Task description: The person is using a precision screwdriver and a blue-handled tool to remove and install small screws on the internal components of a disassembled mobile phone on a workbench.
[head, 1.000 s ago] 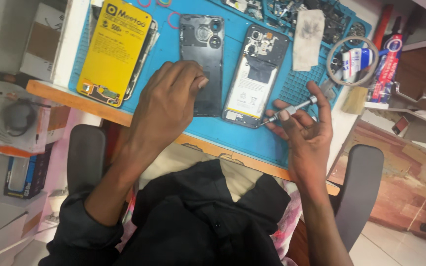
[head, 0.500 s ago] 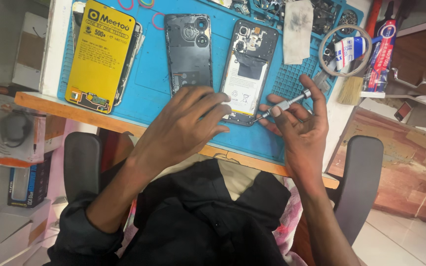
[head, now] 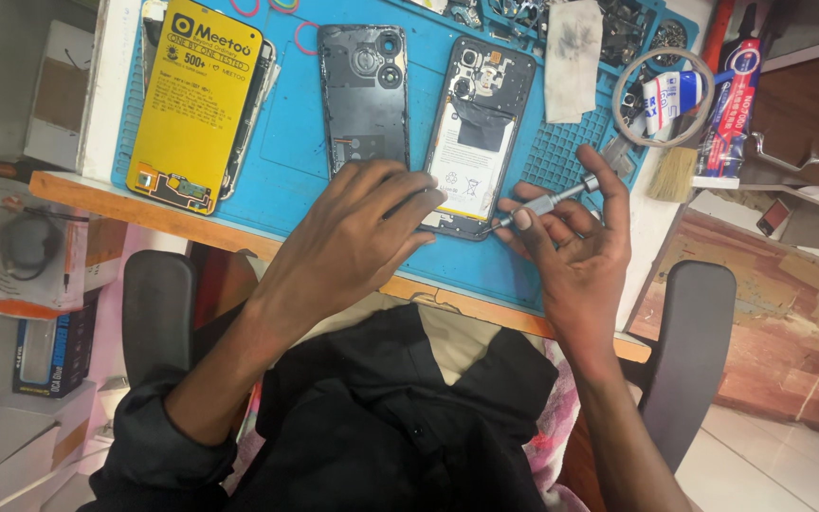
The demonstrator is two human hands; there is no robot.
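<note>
The blue work mat (head: 286, 180) carries one opened phone (head: 476, 123) with its battery exposed near the front edge, one detached black back cover (head: 362, 90) beside it, and one yellow-labelled battery pack (head: 203, 95) at the left edge. One white cloth (head: 573, 62) lies near the back edge, and one screwdriver (head: 547, 202) is present. At the right edge: one roll of tape (head: 664, 95), one brush (head: 675, 171), two glue tubes (head: 727, 104).

Light was bright and even from above; soft shadows lay under the hands (head: 362, 237); the centre stayed sharp; frame edges bent slightly; lower left was dimmer.
</note>
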